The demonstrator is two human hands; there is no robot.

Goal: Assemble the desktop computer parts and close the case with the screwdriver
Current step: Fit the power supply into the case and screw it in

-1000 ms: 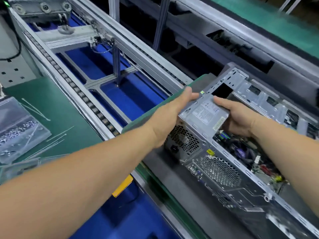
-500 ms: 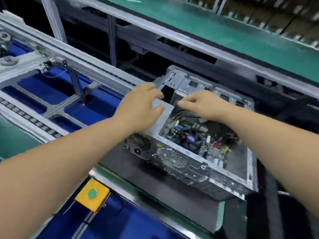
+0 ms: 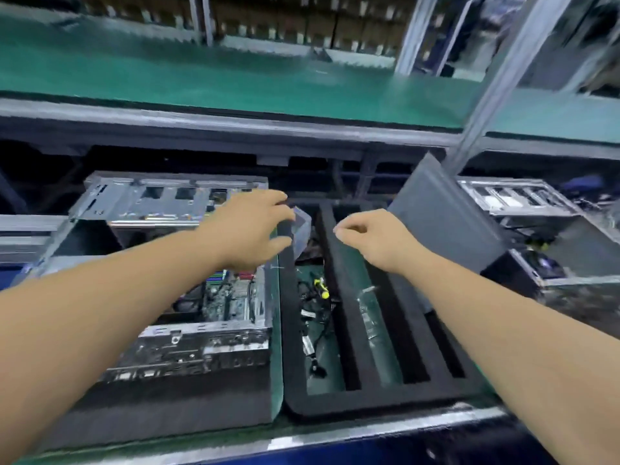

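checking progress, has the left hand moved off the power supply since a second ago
Yes. The left hand has left that corner and gone to the computer case's opposite end, at the foam tray.

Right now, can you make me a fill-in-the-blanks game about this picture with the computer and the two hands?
1. The open case lies to the ____ of the black foam tray.
2. The loose cables lie in the tray's ____ slot.
3. The left hand reaches over the tray's ____ end.
4. The bench behind is covered in a ____ mat.

Missing words: left; leftmost; far; green
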